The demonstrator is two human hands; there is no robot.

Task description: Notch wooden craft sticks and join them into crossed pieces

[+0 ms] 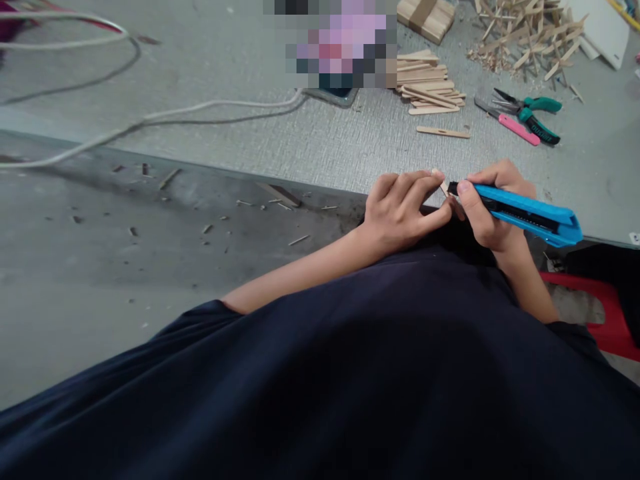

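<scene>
My left hand (403,210) is curled in a pinch on a small wooden stick piece (444,189), only its tip showing between the fingers. My right hand (493,210) is wrapped round a blue utility knife (527,215), thumb on its black front end, which touches the stick piece. Both hands hover at the grey table's near edge (320,143), above my dark blue shirt.
A pile of flat wooden sticks (430,90) and one loose stick (443,132) lie beyond my hands. Green-handled pliers (533,113) and a pink-handled tool (515,127) lie right. A white cable (200,110) crosses the table. A red stool (605,313) is right.
</scene>
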